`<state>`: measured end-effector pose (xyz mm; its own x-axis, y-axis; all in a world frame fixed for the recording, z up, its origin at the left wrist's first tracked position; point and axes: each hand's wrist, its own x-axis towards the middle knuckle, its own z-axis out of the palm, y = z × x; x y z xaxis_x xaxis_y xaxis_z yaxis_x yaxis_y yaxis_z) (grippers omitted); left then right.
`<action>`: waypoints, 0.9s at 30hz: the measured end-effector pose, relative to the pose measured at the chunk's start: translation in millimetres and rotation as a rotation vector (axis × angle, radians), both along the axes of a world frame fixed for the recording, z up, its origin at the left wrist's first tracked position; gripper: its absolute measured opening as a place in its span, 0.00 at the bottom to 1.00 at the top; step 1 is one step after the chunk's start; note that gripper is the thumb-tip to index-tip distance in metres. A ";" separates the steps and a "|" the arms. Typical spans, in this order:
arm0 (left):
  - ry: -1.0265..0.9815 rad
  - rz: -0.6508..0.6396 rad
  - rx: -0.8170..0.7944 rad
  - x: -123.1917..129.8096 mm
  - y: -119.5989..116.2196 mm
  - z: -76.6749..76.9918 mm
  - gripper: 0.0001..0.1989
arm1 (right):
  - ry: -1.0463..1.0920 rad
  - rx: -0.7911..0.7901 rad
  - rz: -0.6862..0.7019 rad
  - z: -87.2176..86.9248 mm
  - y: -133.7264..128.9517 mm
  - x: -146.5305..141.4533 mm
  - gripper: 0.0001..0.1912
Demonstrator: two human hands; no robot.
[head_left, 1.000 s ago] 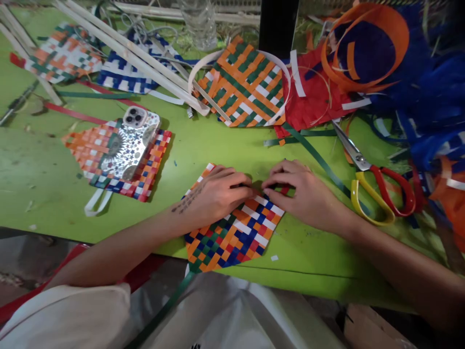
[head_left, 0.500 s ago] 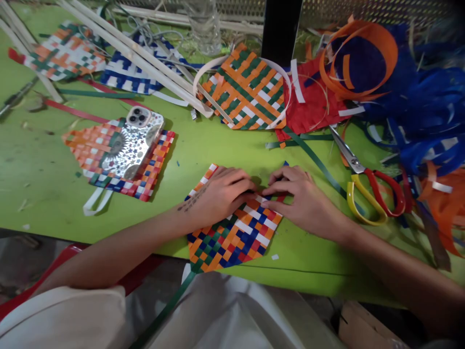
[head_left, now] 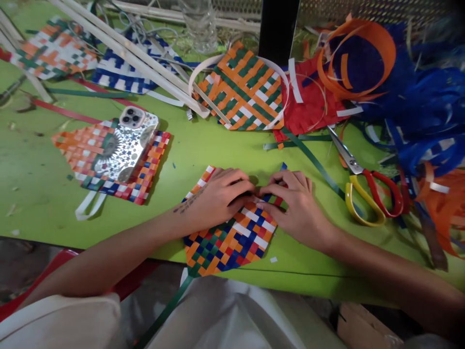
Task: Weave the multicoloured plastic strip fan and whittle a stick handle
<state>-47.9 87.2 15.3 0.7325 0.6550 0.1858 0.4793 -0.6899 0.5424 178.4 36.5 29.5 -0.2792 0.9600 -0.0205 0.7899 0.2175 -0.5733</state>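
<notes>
A woven piece [head_left: 232, 242] of orange, blue, white, green and red strips lies near the table's front edge. My left hand [head_left: 230, 191] rests across its upper middle, fingers bent and closed on the weave. At the upper right edge, my right hand [head_left: 296, 208] has thumb and index finger pinched on a strip, with the fingertips of both hands almost touching. A loose blue strip end [head_left: 283, 166] pokes up behind the right hand. The fingers partly hide what they hold. From the lower left corner a green strip [head_left: 163, 315] trails down past the table edge.
Red-and-yellow-handled scissors [head_left: 358, 165] lie to the right. A phone [head_left: 127, 145] rests on another woven piece [head_left: 145, 177] at left. Farther back are an orange-green woven piece [head_left: 247, 92], pale wooden sticks [head_left: 138, 58], an orange strip coil [head_left: 390, 53] and blue strips [head_left: 428, 111].
My right hand has drawn slightly left, its thumb and index finger closer to the left fingertips. The left hand stays on the weave. The whole view has shifted a little.
</notes>
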 end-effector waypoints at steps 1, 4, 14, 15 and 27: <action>0.014 -0.002 -0.006 0.3 0.1 1.0 0.06 | -0.003 -0.003 -0.005 -0.1 0.8 0.0 0.06; 0.086 -0.006 0.004 1.5 -1.0 3.4 0.07 | -0.014 -0.007 -0.013 0.0 3.1 -0.3 0.06; 0.294 0.003 0.162 5.8 -6.1 5.8 0.08 | -0.001 0.005 0.008 1.5 6.0 -8.2 0.05; 0.293 0.002 0.141 6.0 -5.6 6.1 0.08 | 0.016 -0.013 -0.007 0.9 5.7 -9.0 0.05; 0.393 -0.063 0.225 5.5 -5.5 18.5 0.11 | -0.104 -0.074 -0.045 10.4 -0.1 -29.4 0.13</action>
